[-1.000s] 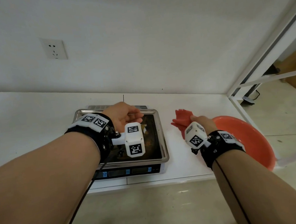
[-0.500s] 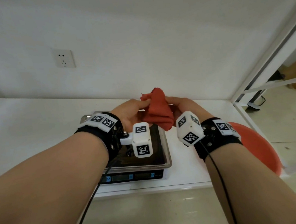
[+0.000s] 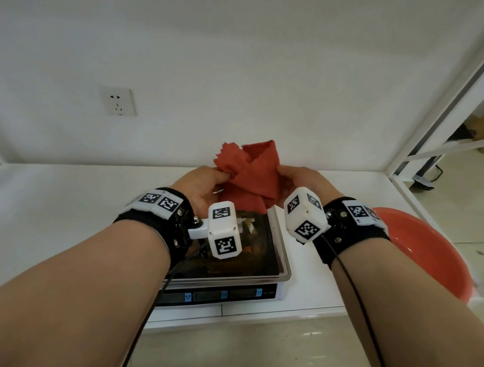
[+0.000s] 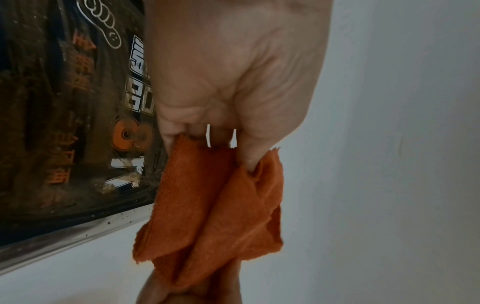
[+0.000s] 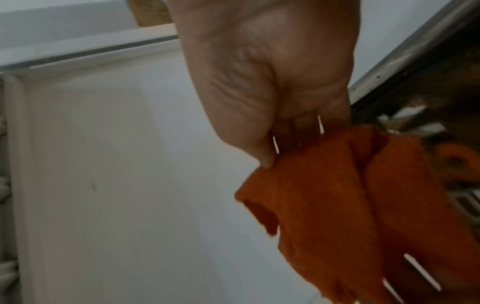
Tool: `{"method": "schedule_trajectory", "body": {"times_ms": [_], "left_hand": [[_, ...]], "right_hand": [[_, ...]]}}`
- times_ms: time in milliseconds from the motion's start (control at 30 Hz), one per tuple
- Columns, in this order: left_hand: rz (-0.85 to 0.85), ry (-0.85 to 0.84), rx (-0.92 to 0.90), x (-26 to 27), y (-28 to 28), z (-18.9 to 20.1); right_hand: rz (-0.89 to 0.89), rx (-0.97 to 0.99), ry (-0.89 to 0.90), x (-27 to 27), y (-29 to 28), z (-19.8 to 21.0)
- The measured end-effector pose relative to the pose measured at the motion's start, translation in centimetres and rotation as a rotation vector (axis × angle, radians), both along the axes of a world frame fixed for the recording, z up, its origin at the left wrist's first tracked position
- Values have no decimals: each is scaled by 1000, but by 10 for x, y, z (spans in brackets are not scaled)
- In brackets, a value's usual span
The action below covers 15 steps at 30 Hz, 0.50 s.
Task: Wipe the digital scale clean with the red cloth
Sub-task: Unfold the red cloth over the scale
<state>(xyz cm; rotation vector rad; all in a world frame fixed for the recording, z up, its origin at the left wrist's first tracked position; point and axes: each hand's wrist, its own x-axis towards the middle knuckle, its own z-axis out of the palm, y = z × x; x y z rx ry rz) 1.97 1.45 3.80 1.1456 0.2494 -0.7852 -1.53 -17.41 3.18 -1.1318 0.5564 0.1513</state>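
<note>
While we hold the red cloth [image 3: 252, 176] bunched between left hand [image 3: 202, 187] and right hand [image 3: 299, 179] above the digital scale [image 3: 242, 260] at the table's front edge, wiping hasn't started; next we probably press it onto the grimy pan.

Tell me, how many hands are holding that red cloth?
2. The left hand pinches the red cloth at its left edge; the right hand pinches its right edge, above the digital scale.

Even, soft daylight — wrist views dimmer, blurred, edges bowed.
</note>
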Motion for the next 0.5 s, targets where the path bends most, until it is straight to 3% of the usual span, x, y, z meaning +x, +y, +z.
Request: {"method": "schedule_trajectory", "body": {"times_ms": [67,233,400,500], "left_hand": [[29,-36,1,2,3,2],[-23,-50,-23,2,8,3],[39,-13,-34,4,14,-1],[30,32,-44,5,17,1]], "right_hand": [[-22,-1,1,2,1,-3],[354,-90,-120,-6,25,2],[101,-154,-62,-1,35,8],[95,-120,-85,-3,34,14]]}}
